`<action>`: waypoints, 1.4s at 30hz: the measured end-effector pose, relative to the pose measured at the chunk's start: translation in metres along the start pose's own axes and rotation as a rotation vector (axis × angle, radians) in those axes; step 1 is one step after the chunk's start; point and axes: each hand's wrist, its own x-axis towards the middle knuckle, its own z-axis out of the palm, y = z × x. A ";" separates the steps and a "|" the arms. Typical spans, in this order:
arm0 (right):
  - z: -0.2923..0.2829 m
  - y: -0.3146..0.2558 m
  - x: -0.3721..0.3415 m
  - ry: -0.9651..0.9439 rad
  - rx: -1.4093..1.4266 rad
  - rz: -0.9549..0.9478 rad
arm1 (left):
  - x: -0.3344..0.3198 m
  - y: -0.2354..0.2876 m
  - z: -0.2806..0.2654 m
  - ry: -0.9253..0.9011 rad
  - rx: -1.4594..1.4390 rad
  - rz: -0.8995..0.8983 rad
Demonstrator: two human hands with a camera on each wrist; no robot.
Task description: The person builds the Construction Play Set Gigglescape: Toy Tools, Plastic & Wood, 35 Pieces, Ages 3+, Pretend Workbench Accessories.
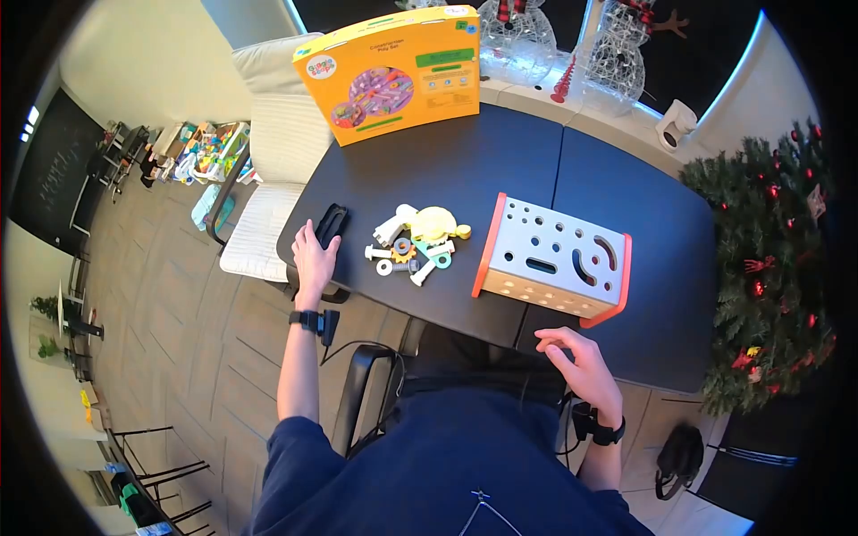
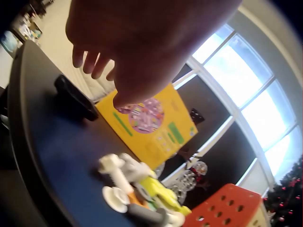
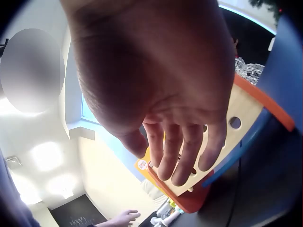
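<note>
On the desk point(image 1: 447, 170), the holed box point(image 1: 547, 251) can be expected to feel stiff, lightish, best grabbed by its red end panels point(image 1: 489, 246). Near it, right hand's point(image 1: 585, 368) grip is loosely curled, nothing held. Left hand's point(image 1: 314, 262) is stretched out, unfilled, by the black object point(image 1: 333, 223); contact can't be confirmed tbh.

Decorated tree point(image 1: 755, 259), white chair point(image 1: 284, 147), black bag point(image 1: 681, 454)

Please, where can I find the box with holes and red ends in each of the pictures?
Head: box with holes, right of centre.
Left wrist: box with holes, bottom right, cut off below.
Right wrist: box with holes, right of centre, partly behind the right hand.
Shared landmark: the yellow carton.
</note>
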 end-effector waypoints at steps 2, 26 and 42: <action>0.002 0.000 0.003 0.031 -0.009 -0.001 | -0.006 0.036 -0.029 -0.020 -0.124 0.087; -0.021 0.052 0.018 0.633 -0.654 -0.157 | -0.063 0.198 0.001 -0.222 -0.002 0.712; -0.016 0.057 0.026 0.658 -0.702 -0.187 | -0.050 0.194 0.008 -0.212 0.001 0.865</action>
